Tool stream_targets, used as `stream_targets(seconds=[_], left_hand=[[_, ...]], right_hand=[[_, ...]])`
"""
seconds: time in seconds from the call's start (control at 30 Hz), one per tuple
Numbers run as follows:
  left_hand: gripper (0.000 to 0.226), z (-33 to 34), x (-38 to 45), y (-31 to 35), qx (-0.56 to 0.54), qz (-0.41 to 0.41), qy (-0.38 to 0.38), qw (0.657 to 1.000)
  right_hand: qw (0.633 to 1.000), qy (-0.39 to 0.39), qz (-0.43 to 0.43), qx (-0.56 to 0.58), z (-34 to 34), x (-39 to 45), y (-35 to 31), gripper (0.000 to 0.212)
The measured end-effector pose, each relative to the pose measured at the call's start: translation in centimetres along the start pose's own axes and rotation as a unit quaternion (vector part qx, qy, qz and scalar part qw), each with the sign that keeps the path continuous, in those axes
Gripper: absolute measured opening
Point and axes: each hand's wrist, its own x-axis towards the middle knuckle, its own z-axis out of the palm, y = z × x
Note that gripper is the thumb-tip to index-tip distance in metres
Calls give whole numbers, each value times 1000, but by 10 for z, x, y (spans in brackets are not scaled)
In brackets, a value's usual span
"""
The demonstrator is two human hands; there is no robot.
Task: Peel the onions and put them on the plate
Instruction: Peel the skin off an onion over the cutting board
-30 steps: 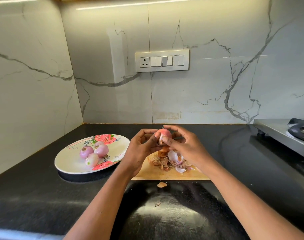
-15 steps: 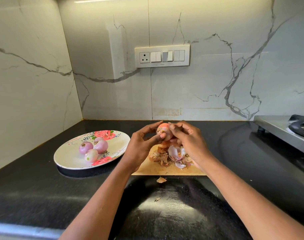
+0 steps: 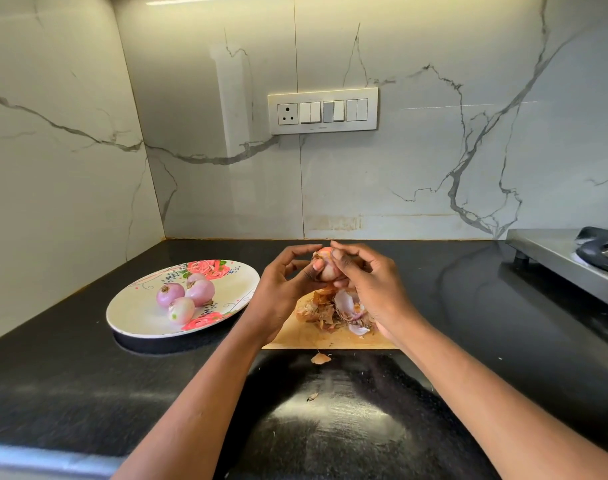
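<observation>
Onions come first: four peeled onions (image 3: 186, 295) sit close together on the flowered plate (image 3: 136, 317). One more onion (image 3: 326, 266) is up in the air between both hands, above the pile of skins (image 3: 333, 311) on the wooden board (image 3: 306, 336). The left hand (image 3: 281, 289) pinches it. The right hand (image 3: 368, 282) picks at its skin. I think it is nearly peeled, then it goes on the plate.

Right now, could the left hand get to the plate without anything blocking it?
Probably yes. The plate lies just left of the left hand with only bare counter between, but that hand is holding the onion, so it would carry or release it first.
</observation>
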Motion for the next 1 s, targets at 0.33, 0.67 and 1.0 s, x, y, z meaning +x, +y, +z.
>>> stream_targets(seconds=[0.33,0.67,1.0], left_hand=[[32,-1,1,0,-19,-13,-19,1000],[30,-7,2,4,-21,-48,37,998],[26,-8,2,2,-22,-62,9,998]], right_hand=[[1000,26,-6,16,6,0,3,11],[975,-80,-88,-186,-2,2,0,51],[983,-49,-116,-137,-6,8,7,20]])
